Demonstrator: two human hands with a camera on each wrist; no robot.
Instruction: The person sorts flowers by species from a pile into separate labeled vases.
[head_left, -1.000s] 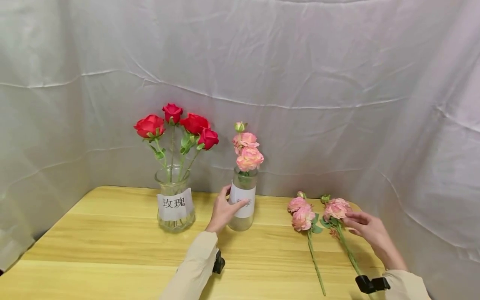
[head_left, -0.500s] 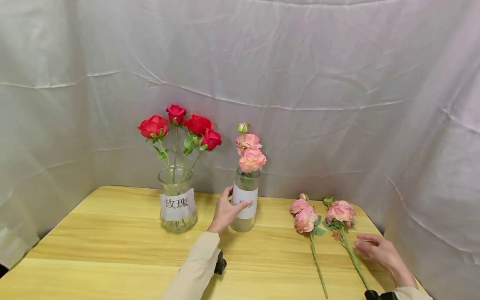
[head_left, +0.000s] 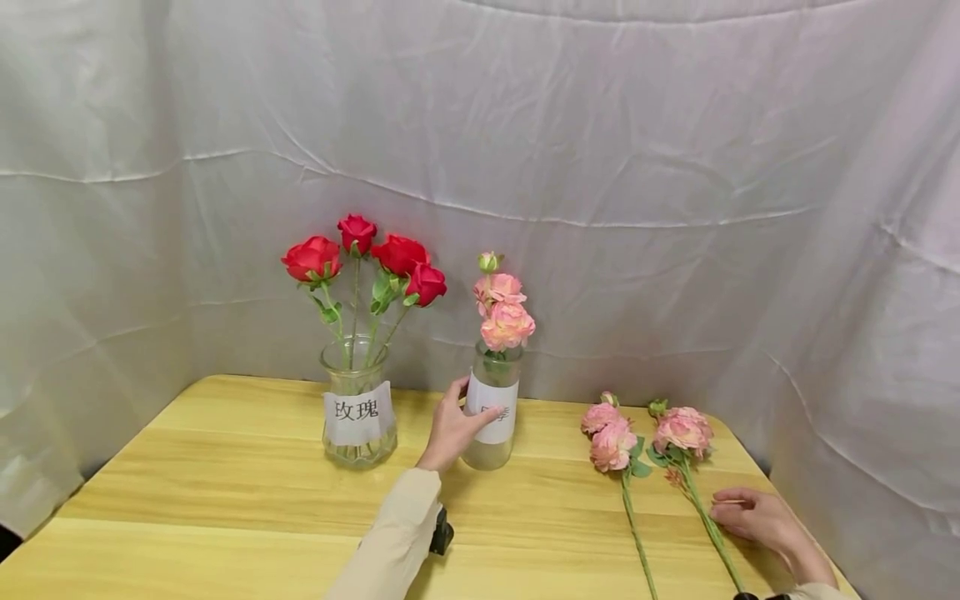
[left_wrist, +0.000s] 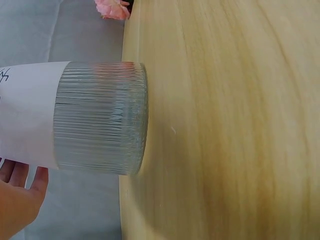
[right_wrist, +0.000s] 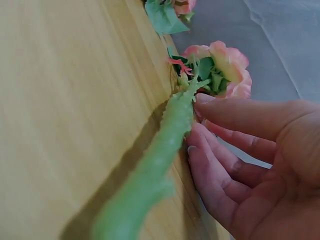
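My left hand (head_left: 456, 428) holds a ribbed glass vase (head_left: 487, 455) from its left side, thumb across the white label and fingers behind. Pink flowers (head_left: 506, 323) with a small bud rise from that vase. In the left wrist view the vase (left_wrist: 100, 117) stands on the table, with only part of the hand (left_wrist: 20, 200) showing. To the right, my right hand (head_left: 761, 523) is beside the green stem (head_left: 708, 525) of a lying pink flower (head_left: 682, 431). In the right wrist view its loosely bent fingers reach close to the stem (right_wrist: 157, 145); whether they touch it I cannot tell.
Another glass vase (head_left: 360, 450) with a label holds several red roses (head_left: 312, 258) on the left. A second pink flower (head_left: 611, 443) lies left of the right hand's one. A grey curtain (head_left: 600, 125) hangs behind the wooden table (head_left: 247, 500).
My right hand has left the flower head and come down toward me along the right of the stem. The left hand keeps its hold on the vase. The whole head view has shifted slightly.
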